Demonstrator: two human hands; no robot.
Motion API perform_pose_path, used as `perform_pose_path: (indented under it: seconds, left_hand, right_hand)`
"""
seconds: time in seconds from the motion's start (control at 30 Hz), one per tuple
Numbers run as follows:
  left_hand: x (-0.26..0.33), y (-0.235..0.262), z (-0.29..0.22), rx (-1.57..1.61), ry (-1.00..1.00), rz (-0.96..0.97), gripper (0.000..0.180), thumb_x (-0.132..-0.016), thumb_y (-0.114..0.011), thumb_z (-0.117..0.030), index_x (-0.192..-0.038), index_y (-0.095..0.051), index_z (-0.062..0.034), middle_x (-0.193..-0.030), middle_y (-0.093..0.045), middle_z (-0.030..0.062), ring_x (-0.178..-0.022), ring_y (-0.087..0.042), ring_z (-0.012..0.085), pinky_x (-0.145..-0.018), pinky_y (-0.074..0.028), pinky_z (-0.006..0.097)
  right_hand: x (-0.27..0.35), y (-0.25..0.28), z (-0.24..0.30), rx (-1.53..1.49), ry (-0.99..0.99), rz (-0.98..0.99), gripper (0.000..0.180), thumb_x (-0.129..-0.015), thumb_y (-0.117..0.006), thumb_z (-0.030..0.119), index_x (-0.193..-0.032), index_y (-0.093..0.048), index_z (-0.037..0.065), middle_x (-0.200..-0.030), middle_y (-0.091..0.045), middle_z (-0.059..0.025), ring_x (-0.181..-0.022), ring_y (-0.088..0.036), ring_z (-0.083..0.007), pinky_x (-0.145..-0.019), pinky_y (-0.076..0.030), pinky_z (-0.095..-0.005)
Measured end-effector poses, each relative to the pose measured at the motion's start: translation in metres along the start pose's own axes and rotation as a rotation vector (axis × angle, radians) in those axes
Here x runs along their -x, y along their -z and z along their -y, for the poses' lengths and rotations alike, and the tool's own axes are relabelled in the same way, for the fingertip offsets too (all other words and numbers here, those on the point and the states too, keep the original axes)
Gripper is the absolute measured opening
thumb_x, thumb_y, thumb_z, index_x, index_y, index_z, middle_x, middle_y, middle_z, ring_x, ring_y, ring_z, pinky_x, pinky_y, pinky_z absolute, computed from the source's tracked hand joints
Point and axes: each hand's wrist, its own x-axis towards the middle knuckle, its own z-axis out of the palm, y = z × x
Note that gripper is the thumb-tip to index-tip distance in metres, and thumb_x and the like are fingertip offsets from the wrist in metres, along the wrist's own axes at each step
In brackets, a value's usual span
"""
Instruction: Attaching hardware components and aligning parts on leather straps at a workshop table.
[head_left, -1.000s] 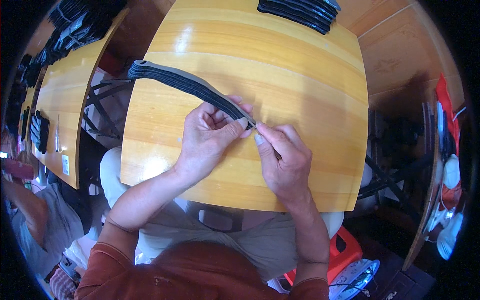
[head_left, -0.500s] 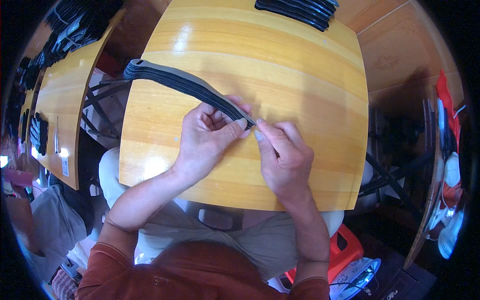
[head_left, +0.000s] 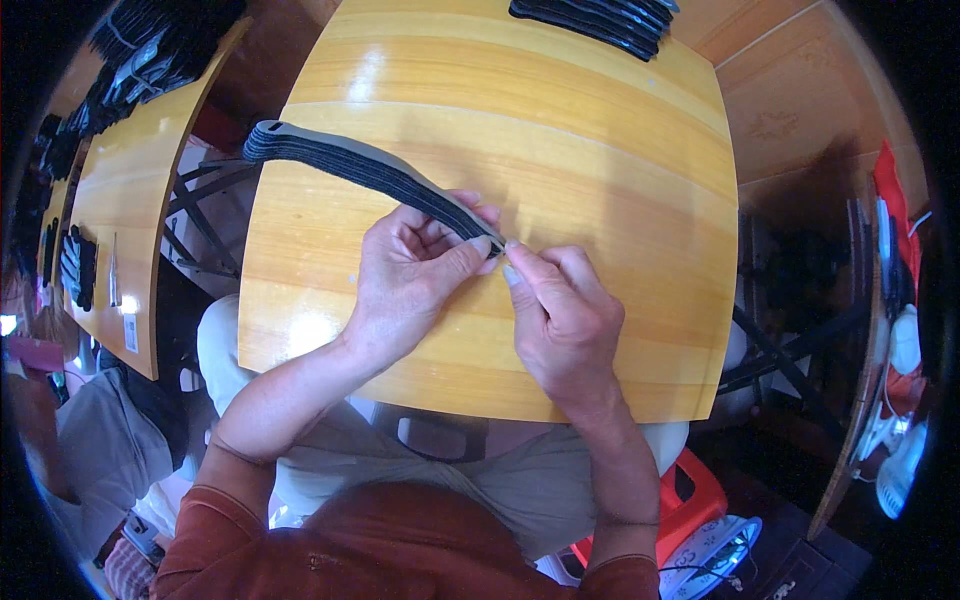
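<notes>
A thick stack of long, dark fabric strips [head_left: 375, 176], grey on its top face, stretches from the table's left edge down toward the middle. My left hand [head_left: 415, 265] is closed round the stack's near end, thumb on the front and fingers behind. At the very tip, my right hand [head_left: 562, 310] pinches with thumb and forefinger. Whatever lies between those fingertips is too small to make out. The stack's far end, with a small dark slot in the grey face, juts slightly past the table edge.
The yellow wooden table [head_left: 600, 200] fills the middle. A pile of black strips [head_left: 595, 25] lies at its far edge. On the left stands another table [head_left: 130, 200] with black bundles [head_left: 150, 60], and a person in grey trousers [head_left: 110, 430] sits there. A red stool [head_left: 690, 510] is at lower right.
My right hand has shifted very slightly left at the stack's tip. The left hand keeps its hold, and the stack has barely moved.
</notes>
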Motion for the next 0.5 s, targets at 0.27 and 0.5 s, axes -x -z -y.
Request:
perform_pose_path:
  seconds: [0.27,0.5]
  left_hand:
    - [0.0003,-0.0015,0.0018,-0.053,-0.041,-0.021,0.031,-0.089,-0.066,0.005,-0.118,-0.056,0.0029,-0.109,-0.067,0.0101,-0.094,-0.064,0.0118,-0.086,-0.055,0.027]
    - [0.0028,-0.0018,0.0016,-0.146,-0.099,-0.055,0.03,-0.09,-0.067,0.002,-0.117,-0.057,0.0031,-0.108,-0.067,0.0083,-0.094,-0.064,0.0101,-0.085,-0.054,0.025]
  right_hand:
    - [0.0019,-0.0052,0.0047,0.061,-0.009,-0.041,0.019,-0.084,-0.073,0.003,-0.103,-0.072,0.003,-0.082,-0.062,-0.0099,-0.064,-0.064,-0.0221,-0.054,-0.049,-0.0319]
    - [-0.0016,-0.0047,0.0057,-0.018,-0.071,-0.014,0.017,-0.085,-0.072,0.002,-0.102,-0.072,0.001,-0.081,-0.062,-0.0112,-0.063,-0.063,-0.024,-0.055,-0.048,-0.0331]
